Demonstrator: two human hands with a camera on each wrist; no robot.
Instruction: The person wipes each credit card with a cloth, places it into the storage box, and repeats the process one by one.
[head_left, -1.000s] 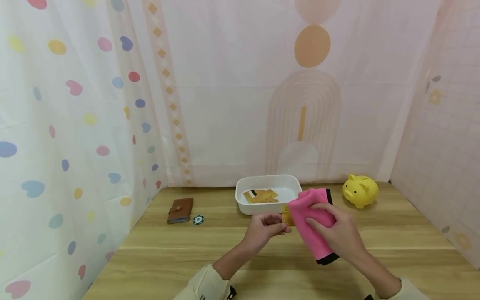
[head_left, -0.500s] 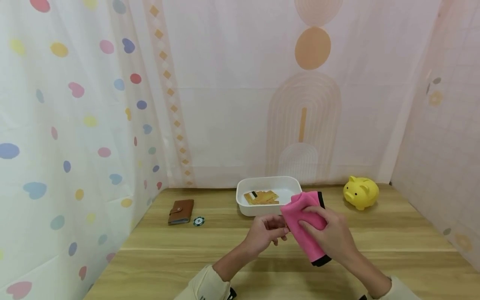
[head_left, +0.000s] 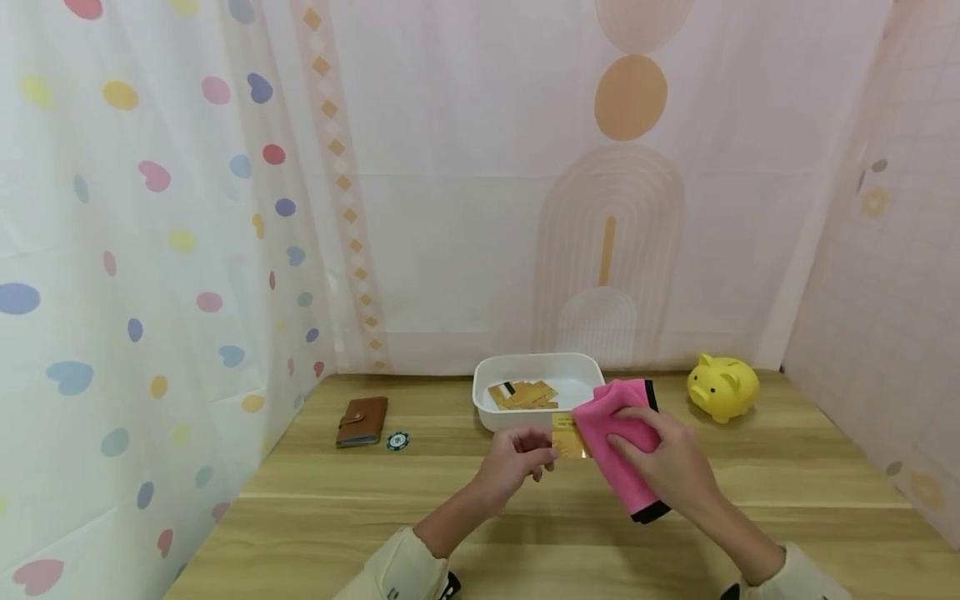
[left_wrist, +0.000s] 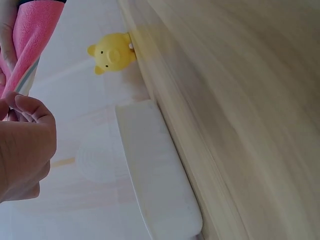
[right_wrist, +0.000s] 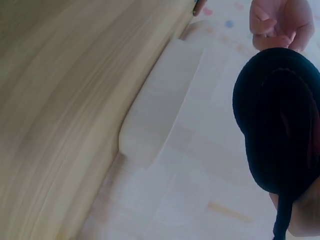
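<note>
My left hand [head_left: 517,467] pinches the left edge of a gold card [head_left: 567,437] above the table. The card's right end goes under a folded pink cloth [head_left: 618,446] with black trim. My right hand [head_left: 671,458] grips that cloth, thumb and fingers pressing it over the card. In the left wrist view, the left hand [left_wrist: 25,147] has its fingertips close to the pink cloth [left_wrist: 35,37]. The cloth's dark edge [right_wrist: 275,125] fills much of the right wrist view and hides most of the right hand there.
Behind the hands stands a white bin [head_left: 536,367] with several gold cards [head_left: 525,395] in it. A yellow piggy bank [head_left: 722,387] is at the back right. A brown wallet [head_left: 362,421] and a poker chip [head_left: 397,441] lie on the left of the wooden table [head_left: 360,517].
The cloth first moved left over the card until it nearly covered it, then slid back right. More of the gold card shows now. My left hand has shifted slightly left.
</note>
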